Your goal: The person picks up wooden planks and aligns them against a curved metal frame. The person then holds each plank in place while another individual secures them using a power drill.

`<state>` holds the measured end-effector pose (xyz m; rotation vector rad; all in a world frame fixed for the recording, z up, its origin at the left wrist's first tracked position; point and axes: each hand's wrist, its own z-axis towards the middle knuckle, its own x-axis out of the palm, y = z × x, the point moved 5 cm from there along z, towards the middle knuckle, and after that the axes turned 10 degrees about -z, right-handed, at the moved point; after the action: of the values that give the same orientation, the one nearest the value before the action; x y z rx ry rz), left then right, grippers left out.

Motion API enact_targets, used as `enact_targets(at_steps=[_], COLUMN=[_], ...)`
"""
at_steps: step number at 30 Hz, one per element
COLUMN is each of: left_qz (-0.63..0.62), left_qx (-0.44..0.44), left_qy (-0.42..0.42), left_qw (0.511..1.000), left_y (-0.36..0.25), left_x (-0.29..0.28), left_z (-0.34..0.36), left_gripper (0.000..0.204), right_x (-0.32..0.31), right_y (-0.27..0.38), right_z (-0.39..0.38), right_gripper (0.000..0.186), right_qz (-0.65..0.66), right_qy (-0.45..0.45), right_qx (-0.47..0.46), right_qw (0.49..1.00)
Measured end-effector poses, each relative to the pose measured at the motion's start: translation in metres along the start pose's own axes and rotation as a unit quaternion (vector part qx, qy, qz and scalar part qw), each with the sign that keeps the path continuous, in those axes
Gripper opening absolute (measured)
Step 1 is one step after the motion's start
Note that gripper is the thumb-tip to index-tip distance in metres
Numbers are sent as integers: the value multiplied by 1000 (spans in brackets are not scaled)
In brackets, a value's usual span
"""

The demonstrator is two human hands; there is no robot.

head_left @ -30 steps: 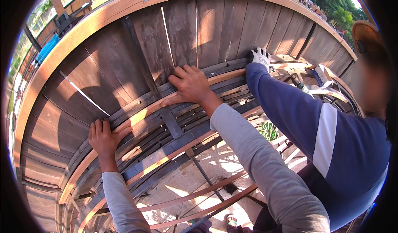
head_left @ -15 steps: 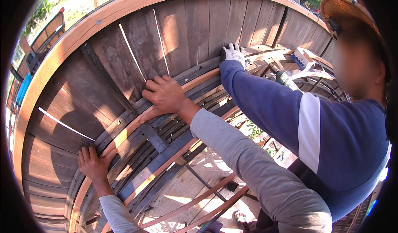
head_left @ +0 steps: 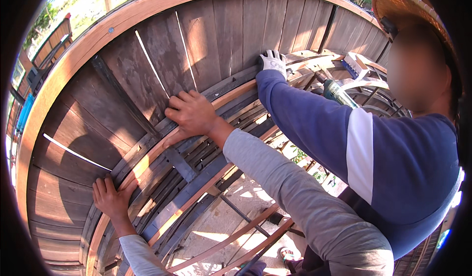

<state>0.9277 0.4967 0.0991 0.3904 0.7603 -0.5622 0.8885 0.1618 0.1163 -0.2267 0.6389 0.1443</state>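
Observation:
Both my hands are on a long, curved wooden strip (head_left: pixel 145 162) that follows the inside of a slatted wooden wall. My left hand (head_left: pixel 113 198) grips it at the lower left, fingers hooked over the far side and thumb on the near side. Farther along to the right, my right hand (head_left: pixel 192 113) is wrapped over the same strip, knuckles up beside the wall boards (head_left: pixel 164 74). Beyond it, a co-worker's gloved hand (head_left: pixel 273 63) rests on the strip's farther stretch.
The co-worker (head_left: pixel 408 163), in a blue top and woven hat, leans in from the right. A green-bodied tool (head_left: pixel 337 93) and a small white-and-blue box (head_left: pixel 356 65) lie on the curved framing beyond that arm. Dark metal brackets (head_left: pixel 182 165) cross below my hands. A broad wooden rim (head_left: pixel 88 44) tops the wall.
The view has shifted slightly, so the scene sits a little farther left. Both my hands keep their hold on the strip, and the co-worker's gloved hand stays at its place.

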Motion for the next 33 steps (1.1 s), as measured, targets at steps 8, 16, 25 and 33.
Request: enact_targets(at_steps=[8, 16, 25, 33], left_qz=[-8, 8, -6, 24], left_qx=[1, 26, 15, 7], left_qy=[-3, -30, -27, -11], left_qw=[1000, 999, 1000, 1000], left_y=[1, -1, -4, -1], left_x=[-1, -1, -5, -2], left_z=[1, 2, 5, 1], left_gripper=[78, 85, 79, 86], right_x=[3, 4, 0, 3], right_y=[1, 0, 0, 1], right_z=[0, 0, 1, 0], right_gripper=[78, 78, 77, 76], right_qz=[-4, -3, 5, 3], right_qy=[17, 37, 8, 42], right_qx=[11, 13, 6, 9], right_qw=[1000, 999, 1000, 999])
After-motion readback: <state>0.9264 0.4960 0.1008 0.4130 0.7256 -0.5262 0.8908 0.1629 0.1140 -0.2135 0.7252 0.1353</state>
